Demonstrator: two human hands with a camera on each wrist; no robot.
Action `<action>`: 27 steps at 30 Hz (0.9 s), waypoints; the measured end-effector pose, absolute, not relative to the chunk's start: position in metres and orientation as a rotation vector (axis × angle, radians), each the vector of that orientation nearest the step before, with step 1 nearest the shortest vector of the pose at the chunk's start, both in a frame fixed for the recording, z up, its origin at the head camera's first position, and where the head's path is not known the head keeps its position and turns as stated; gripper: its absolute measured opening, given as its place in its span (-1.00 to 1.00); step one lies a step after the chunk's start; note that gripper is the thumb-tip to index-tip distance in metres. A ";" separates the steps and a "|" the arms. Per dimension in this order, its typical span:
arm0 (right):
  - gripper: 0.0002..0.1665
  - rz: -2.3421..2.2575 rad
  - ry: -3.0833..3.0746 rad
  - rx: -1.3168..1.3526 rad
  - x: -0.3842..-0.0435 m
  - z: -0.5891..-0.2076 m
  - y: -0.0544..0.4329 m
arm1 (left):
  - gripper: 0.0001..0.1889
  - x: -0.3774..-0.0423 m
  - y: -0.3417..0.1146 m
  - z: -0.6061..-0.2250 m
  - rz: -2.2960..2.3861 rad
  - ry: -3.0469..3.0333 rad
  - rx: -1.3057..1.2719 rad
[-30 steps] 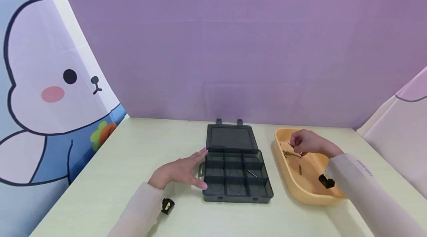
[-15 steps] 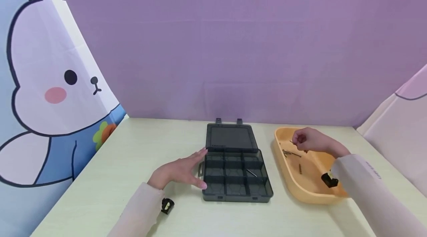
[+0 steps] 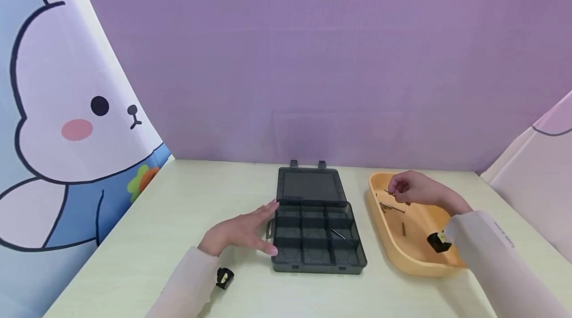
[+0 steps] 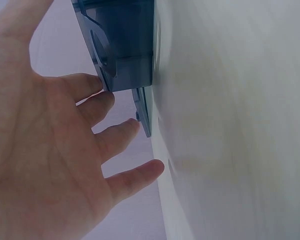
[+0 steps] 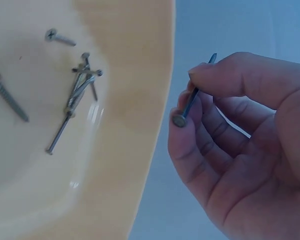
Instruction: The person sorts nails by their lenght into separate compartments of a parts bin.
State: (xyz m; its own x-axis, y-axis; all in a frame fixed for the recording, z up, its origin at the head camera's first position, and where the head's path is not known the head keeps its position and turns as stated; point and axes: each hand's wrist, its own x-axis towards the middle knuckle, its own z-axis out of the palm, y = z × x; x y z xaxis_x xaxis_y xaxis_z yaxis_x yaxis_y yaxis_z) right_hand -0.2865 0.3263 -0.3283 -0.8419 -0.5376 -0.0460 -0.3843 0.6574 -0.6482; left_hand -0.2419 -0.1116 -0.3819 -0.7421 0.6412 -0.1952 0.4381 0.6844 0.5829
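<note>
My right hand (image 3: 415, 190) is over the far part of the orange tray (image 3: 393, 246), pinching a nail (image 5: 190, 101) between thumb and fingers. The nail's flat head and pointed tip both show in the right wrist view. My left hand (image 3: 243, 229) lies with fingers spread along the left side of a dark, see-through compartment box (image 3: 317, 267), its fingertips right at the rim. The box's lid (image 3: 311, 185) is folded back toward the wall. A thin metal nail-like piece (image 3: 338, 234) leans in the right column, middle row.
Inside the tray lie a small heap of nails (image 5: 76, 97), a short screw (image 5: 60, 38) and a longer screw (image 5: 10, 99). The pale table (image 3: 250, 293) ends at a purple backdrop (image 3: 290, 59). A cartoon-printed cloth (image 3: 67, 84) hangs at the left.
My right hand has drawn back a little to the right from the pieces in the tray, still pinching the nail. My left hand and the box stay put.
</note>
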 end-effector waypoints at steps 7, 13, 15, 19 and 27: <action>-0.87 -0.893 2.675 -0.824 -0.281 -0.320 0.313 | 0.21 -0.243 -0.114 -0.381 0.741 2.514 0.832; -0.87 -0.872 2.671 -0.842 -0.275 -0.316 0.305 | 0.21 -0.242 -0.113 -0.381 0.724 2.508 0.858; -0.88 -0.868 2.675 -0.859 -0.273 -0.316 0.303 | 0.21 -0.243 -0.113 -0.381 0.721 2.509 0.858; -0.87 -0.853 2.687 -0.854 -0.270 -0.315 0.298 | 0.19 -0.244 -0.113 -0.381 0.724 2.506 0.863; -0.86 -0.826 2.690 -0.843 -0.262 -0.304 0.281 | 0.19 -0.246 -0.112 -0.382 0.752 2.489 0.866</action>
State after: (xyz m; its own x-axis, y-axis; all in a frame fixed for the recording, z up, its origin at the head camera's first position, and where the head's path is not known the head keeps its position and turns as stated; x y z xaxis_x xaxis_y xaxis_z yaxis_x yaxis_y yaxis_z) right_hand -0.2622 0.2813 -0.3044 -0.8163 -0.5771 -0.0255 -0.4633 0.6803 -0.5679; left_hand -0.2456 -0.1122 -0.3822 -0.7285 0.6587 -0.1882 0.4443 0.6635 0.6020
